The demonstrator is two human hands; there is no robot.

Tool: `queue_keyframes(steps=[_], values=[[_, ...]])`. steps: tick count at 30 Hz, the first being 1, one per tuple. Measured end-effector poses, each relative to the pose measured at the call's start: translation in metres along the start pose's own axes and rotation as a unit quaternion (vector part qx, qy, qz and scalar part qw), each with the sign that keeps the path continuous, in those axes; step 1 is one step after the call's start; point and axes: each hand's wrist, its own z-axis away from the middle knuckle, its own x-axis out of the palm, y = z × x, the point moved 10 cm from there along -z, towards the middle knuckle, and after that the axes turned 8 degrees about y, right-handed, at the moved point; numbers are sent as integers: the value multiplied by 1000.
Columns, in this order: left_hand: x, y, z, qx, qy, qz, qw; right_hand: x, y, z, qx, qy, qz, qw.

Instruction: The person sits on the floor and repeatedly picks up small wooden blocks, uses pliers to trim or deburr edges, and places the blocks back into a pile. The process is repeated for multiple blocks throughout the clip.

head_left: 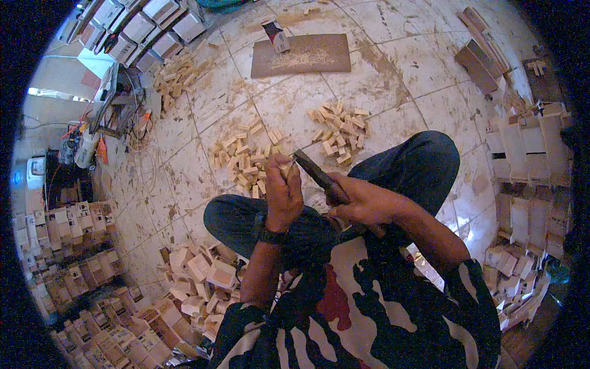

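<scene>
The person sits cross-legged on the floor, dark trousered knees spread to either side, and both forearms come up from the lower edge over a patterned shirt. The right hand (362,203) is closed around the handle end of a dark, flat file (316,175). The file's long axis runs on a diagonal — from the right hand up and to the left — and its free tip points at the left hand (284,194), touching it or lying just beside its fingertips. The left hand, a dark watch (271,235) at its wrist, is curled tight with the fingers pinched together at the top; a small pale wooden block (284,165) appears to sit in that pinch, though most of it is hidden by the fingers.

Just beyond the left hand, touching its far side in the picture, lies a loose heap of small wooden blocks (246,163). Up and to the right of the file's tip is a second heap of blocks (341,130), well apart from the first. Below and left of the left hand, beside the knee, stacks of pale wooden boxes (196,273) crowd the floor.

Farther off, straight beyond the file, a flat brown board (301,55) lies on the dusty tiled floor (393,74) with a small carton (276,35) standing at its far left corner. Left of the board — toward the wall — is a third scatter of wood offcuts (175,74).
</scene>
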Motion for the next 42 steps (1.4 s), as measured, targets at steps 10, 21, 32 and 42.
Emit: queue_keyframes(steps=[10, 21, 32, 42], values=[[1, 10, 0, 28, 29, -5, 999, 2, 2, -1, -3, 63, 63, 996], [-5, 3, 4, 61, 47, -8, 997, -4, 10, 2, 40, 32, -135, 990], [-10, 6, 0, 94, -4, -19, 995, -7, -18, 8, -35, 97, 38, 994], [-6, 39, -5, 227, -16, -125, 966, -7, -11, 5, -31, 111, 129, 985]])
